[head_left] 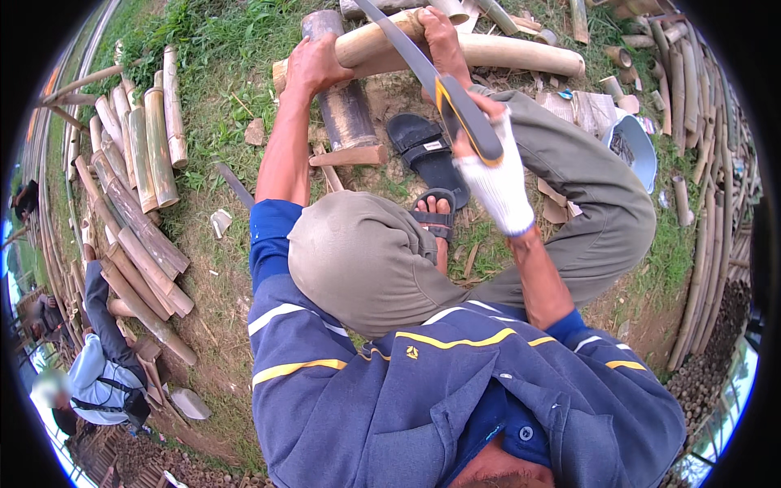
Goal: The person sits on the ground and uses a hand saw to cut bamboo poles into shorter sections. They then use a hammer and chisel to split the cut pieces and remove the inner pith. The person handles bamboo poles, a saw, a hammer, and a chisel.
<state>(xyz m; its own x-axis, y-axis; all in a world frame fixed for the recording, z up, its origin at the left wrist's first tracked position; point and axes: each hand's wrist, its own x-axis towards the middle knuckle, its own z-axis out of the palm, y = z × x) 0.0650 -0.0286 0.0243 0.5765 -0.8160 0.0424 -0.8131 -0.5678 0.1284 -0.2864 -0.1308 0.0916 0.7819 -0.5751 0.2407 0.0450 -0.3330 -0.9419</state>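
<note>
My bare left hand (pixel 316 65) grips the left end of a short bamboo pole (pixel 370 42). My right hand (pixel 495 175), in a white glove with bare fingertips showing, is closed round the black and yellow handle of a hand saw (pixel 464 114). The saw's long blade runs up and left across the pole, between my left hand and my bare foot (pixel 443 42). That foot presses on the pole's right part. A longer bamboo pole (pixel 521 54) lies beneath, over a dark log (pixel 346 110). Whether the blade has cut in, I cannot tell.
An empty black sandal (pixel 427 154) lies between my legs. A blue-grey basin (pixel 633 150) stands at the right. Cut bamboo pieces (pixel 134 244) are piled at the left, with long poles (pixel 704 163) stacked at the right. Another person (pixel 102 378) sits at the lower left.
</note>
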